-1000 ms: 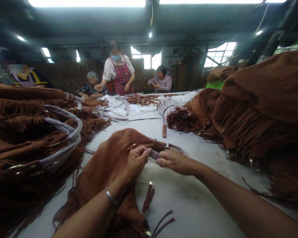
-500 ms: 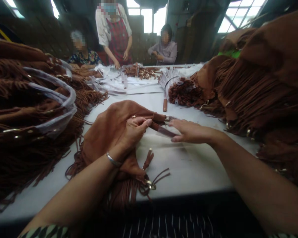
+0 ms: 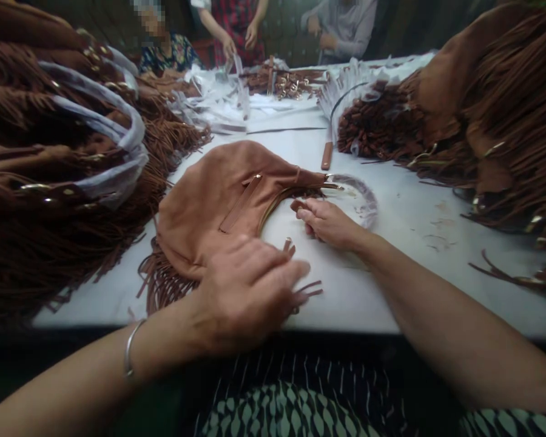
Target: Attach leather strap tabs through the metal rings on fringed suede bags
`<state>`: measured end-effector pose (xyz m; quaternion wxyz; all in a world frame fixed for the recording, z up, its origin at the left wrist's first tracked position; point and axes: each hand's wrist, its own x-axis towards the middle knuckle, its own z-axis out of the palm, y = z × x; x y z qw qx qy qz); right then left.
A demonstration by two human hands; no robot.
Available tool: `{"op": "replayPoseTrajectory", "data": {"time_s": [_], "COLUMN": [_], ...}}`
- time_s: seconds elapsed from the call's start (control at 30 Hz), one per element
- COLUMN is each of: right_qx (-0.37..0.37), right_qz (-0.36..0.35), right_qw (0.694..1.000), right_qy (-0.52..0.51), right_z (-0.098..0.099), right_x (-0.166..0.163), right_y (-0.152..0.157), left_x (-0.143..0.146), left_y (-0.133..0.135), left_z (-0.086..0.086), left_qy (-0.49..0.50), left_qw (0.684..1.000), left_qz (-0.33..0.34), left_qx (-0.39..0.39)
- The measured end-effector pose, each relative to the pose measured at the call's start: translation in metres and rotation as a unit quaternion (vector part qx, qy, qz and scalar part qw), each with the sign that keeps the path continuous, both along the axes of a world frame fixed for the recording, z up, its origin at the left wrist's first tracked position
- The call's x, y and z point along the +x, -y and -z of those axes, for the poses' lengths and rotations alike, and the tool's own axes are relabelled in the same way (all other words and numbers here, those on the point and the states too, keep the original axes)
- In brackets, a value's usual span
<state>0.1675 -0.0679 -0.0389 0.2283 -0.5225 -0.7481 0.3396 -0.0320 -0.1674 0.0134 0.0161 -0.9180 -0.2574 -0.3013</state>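
1. Brown suede crescent-shaped bag [image 3: 207, 209] lies on the white tabletop [image 3: 346, 297]; its curved, plastic-wrapped handle [image 3: 369, 200] might spring right if the right hand [image 3: 331, 224], pinching a brown leather tab [image 3: 298, 206], loses hold.
2. Right forearm reaches from near right; blurred left hand [image 3: 250, 291] arches over the bag's near end, grip indiscernible.

Matt, suede-like bag [image 3: 195, 203] with a glossy, plastic-wrapped handle [image 3: 370, 199]

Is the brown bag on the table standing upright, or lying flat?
The bag lies flat: its broad side, with the slanted zip, faces upward.
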Motion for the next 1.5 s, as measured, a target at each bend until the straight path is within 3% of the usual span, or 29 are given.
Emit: {"op": "replayPoseTrajectory", "data": {"time_s": [0.13,0.27,0.37,0.43,0.53,0.63,0.77,0.87,1.0,1.13,1.3,1.5], "right_qx": [-0.029,-0.054,-0.094,-0.119,-0.139,-0.162,-0.207,-0.222,-0.228,-0.254,-0.298,-0.299], "right_qz": [-0.009,-0.005,-0.001,-0.019,-0.060,-0.092,-0.106,-0.086,-0.080,-0.125,-0.190,-0.192], "right_qw": [0.999,0.996,0.984,0.971,0.956,0.953,0.952,0.954,0.955,0.946,0.925,0.926], "right_qy": [-0.025,-0.071,-0.151,-0.209,-0.251,-0.238,-0.201,-0.184,-0.173,-0.159,-0.137,-0.130], "right_z": [-0.001,-0.010,-0.019,-0.024,-0.029,-0.029,-0.028,-0.028,-0.030,-0.034,-0.036,-0.035], "right_x": [0.001,0.007,0.017,0.025,0.033,0.034,0.031,0.029,0.030,0.037,0.043,0.039], "right_y": [0.004,0.011,0.014,0.015,0.016,0.016,0.015,0.013,0.011,0.012,0.016,0.018], "left_x": [-0.007,-0.002,0.005,0.009,0.014,0.020,0.028,0.028,0.023,0.020,0.021,0.020], "left_y": [0.022,-0.006,-0.037,-0.054,-0.075,-0.086,-0.091,-0.091,-0.087,-0.082,-0.080,-0.077], "left_z": [0.026,0.036,0.027,0.021,0.021,0.030,0.043,0.047,0.049,0.047,0.049,0.050], "left_qy": [-0.209,-0.261,-0.203,-0.111,0.039,0.129,0.200,0.180,0.139,0.090,0.034,0.018], "left_qw": [0.978,0.964,0.972,0.967,0.917,0.879,0.881,0.894,0.942,0.979,0.989,0.991], "left_qz": [0.003,-0.022,-0.017,-0.010,0.009,0.024,-0.050,-0.092,-0.071,-0.053,-0.065,-0.066], "left_qx": [-0.016,-0.047,-0.119,-0.231,-0.396,-0.459,-0.427,-0.399,-0.296,-0.177,-0.130,-0.113]}}
